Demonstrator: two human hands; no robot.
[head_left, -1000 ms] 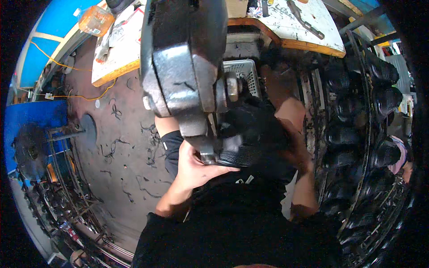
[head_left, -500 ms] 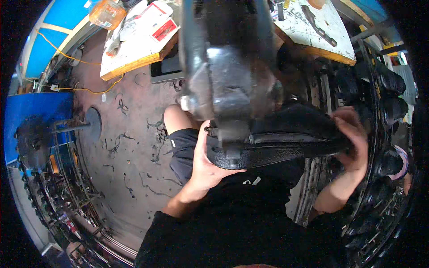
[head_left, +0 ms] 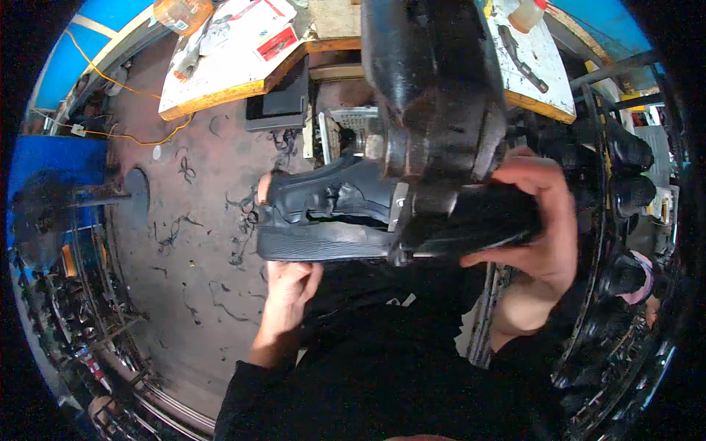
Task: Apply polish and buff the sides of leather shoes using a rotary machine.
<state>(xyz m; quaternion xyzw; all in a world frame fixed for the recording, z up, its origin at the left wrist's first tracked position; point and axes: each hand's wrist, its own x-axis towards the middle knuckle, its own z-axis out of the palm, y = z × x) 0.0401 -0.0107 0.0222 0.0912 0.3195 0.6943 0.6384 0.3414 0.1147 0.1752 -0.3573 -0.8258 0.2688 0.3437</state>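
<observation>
Black shoe (head_left: 331, 217) held sideways against dark machine (head_left: 434, 95) — left hand (head_left: 288, 288) beneath, fingers clamped; right hand (head_left: 540, 220) gripping its other end.

Bare floor (head_left: 184, 294) leftward; machine head (head_left: 434, 95) above, shoe rack (head_left: 625, 220) rightward

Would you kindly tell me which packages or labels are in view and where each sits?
Flat packet: on the workbench, top left; rectangular, white with a red patch.
Plastic jar: bench's far left end; rounded, orange-tinted.
Small bottle: on the right bench; whitish, red cap.
</observation>
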